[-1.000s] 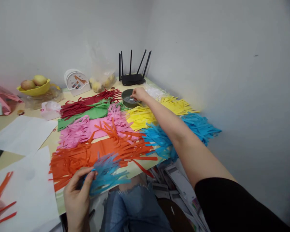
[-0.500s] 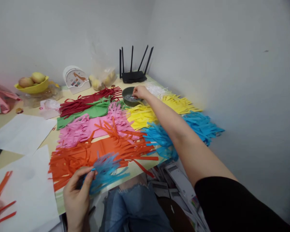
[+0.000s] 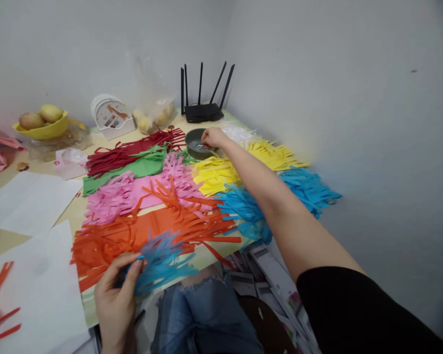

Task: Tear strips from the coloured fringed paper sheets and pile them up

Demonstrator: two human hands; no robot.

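My left hand (image 3: 120,290) pinches a blue fringed paper tassel (image 3: 164,263) between thumb and fingers, near the front edge of the table; its strips fan out to the right. Across the table, my right hand (image 3: 213,137) reaches into a dark green round bowl (image 3: 192,147), fingers pinched together. Small clear or shiny bits lie in the bowl, too small to name, and what the fingertips hold is hidden. Below the left hand's tassel lies orange fringed paper (image 3: 147,228). Yellow fringed paper (image 3: 216,174) and blue fringed paper (image 3: 302,187) lie beneath my right arm.
Pink (image 3: 147,189), green (image 3: 143,167) and dark red fringed paper (image 3: 129,150) lie at centre left. A black router (image 3: 204,113) stands behind the bowl. A yellow fruit bowl (image 3: 44,131), a giraffe-print holder (image 3: 112,118) and white sheets (image 3: 29,201) are to the left. A wall rises at right.
The view has shifted slightly, so the table things sit a little higher and further left. My right hand stays at the bowl, and my left still holds the blue tassel.
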